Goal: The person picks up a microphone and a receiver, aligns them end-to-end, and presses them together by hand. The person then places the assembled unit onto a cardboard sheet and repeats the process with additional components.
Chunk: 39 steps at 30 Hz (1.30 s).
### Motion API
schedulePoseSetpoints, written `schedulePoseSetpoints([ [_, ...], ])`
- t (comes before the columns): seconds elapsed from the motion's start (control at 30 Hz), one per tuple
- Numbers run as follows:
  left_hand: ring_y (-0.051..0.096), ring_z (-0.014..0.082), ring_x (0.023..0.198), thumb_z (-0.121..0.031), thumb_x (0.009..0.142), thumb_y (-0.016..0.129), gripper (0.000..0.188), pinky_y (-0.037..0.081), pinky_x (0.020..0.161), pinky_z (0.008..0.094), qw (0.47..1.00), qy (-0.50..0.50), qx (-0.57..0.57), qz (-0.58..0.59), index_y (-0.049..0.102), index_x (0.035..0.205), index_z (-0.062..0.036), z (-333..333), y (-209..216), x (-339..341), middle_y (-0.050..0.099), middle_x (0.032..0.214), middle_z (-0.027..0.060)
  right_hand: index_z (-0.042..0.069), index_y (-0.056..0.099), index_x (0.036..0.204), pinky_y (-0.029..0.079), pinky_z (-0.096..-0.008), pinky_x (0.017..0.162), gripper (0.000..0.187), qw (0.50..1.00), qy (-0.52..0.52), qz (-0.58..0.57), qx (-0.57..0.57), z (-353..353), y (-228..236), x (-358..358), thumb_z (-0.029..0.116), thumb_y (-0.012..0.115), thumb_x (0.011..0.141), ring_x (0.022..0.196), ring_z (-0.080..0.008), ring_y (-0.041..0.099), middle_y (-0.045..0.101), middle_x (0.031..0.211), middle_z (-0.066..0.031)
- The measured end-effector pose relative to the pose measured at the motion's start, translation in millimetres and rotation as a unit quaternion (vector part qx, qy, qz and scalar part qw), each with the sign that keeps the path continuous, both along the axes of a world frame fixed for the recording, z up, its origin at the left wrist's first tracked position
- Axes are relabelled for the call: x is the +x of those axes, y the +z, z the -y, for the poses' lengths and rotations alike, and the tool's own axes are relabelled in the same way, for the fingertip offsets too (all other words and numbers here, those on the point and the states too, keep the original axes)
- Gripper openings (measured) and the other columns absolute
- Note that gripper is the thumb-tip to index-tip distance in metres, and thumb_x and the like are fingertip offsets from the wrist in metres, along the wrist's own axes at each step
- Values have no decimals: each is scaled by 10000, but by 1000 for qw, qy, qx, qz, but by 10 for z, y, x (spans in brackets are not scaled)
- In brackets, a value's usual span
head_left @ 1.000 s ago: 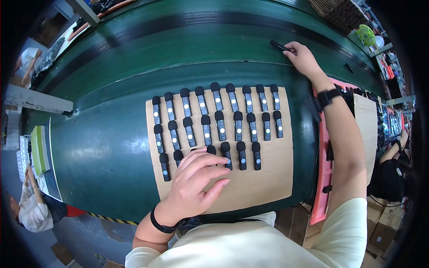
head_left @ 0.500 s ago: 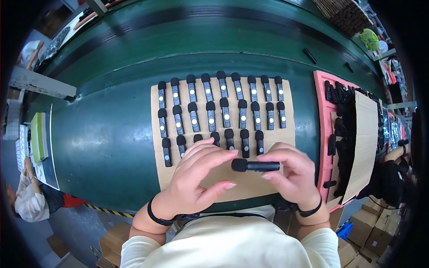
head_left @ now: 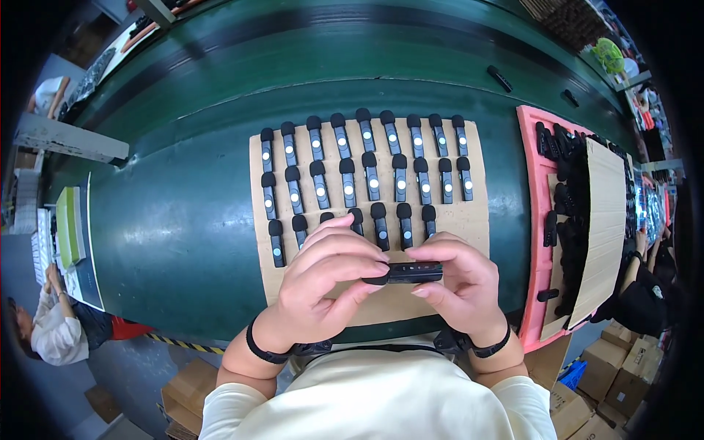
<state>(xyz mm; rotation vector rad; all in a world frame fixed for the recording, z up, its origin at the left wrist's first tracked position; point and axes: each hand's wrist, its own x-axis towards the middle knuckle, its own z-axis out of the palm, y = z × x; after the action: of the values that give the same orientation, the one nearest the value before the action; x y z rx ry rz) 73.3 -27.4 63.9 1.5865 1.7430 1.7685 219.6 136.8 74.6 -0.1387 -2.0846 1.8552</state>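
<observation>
Between my two hands a small black clip-on microphone [head_left: 415,273] with a foam windscreen is held level above a cardboard sheet [head_left: 479,227]. My left hand [head_left: 319,282] pinches its foam end between thumb and fingers, hiding most of the foam. The bare end of the body sits between the thumb and fingers of my right hand [head_left: 466,282]. Small marks show along the side facing up. Beyond my hands, several similar microphones [head_left: 372,182] lie in three rows on the cardboard, foam ends away from me, most with a pale round spot. My left hand partly covers the nearest row.
On the right, a pink foam tray [head_left: 529,154] holds many black microphones, partly covered by a cardboard piece [head_left: 603,227]. Two black items [head_left: 500,78] lie on the green surface farther off. A green box [head_left: 68,227] and a person [head_left: 55,330] are at the left.
My left hand has closed on the foam end of the microphone, which was held by the right hand alone. The microphone has shifted left and turned about its length.
</observation>
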Motion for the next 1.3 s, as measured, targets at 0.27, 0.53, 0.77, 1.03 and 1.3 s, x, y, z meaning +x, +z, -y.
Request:
schedulePoseSetpoints([
  [0.27,652,250,894,-72,745,782,333,411,1014,505,999,19,-32,8,669,1058,-45,-18,37,35,689,941,88,-22,637,1057,456,-294,741,304,992,-2,-61,110,8,-35,-65,38,777,794,828,-197,583,625,951,-108],
  [0.53,646,249,883,-74,719,788,310,404,1021,509,999,7,-41,-10,689,1012,-46,4,21,13,686,929,83,-13,638,1044,449,-297,725,300,988,2,-74,135,30,-30,-88,43,783,788,817,-198,577,625,949,-111],
  [0.77,658,239,881,-80,770,774,215,377,1050,534,997,11,-51,-49,685,962,-36,10,34,1,683,907,92,-24,623,1045,453,-293,759,315,991,5,-64,116,34,-30,-90,46,786,785,837,-200,576,620,979,-121],
  [1.03,651,267,915,-77,740,770,226,368,1057,543,996,46,-40,-64,683,946,-46,-21,81,37,680,926,99,-14,603,1024,471,-305,802,294,996,-15,-52,73,41,-96,-78,22,772,787,899,-210,594,606,1034,-144],
  [1.3,610,280,995,-71,683,791,289,383,1035,525,992,44,-86,-79,671,946,-73,-38,-21,35,644,1084,92,25,617,1026,501,-333,757,290,964,-34,-117,235,60,14,-143,-15,754,773,835,-250,633,657,1002,-123],
])
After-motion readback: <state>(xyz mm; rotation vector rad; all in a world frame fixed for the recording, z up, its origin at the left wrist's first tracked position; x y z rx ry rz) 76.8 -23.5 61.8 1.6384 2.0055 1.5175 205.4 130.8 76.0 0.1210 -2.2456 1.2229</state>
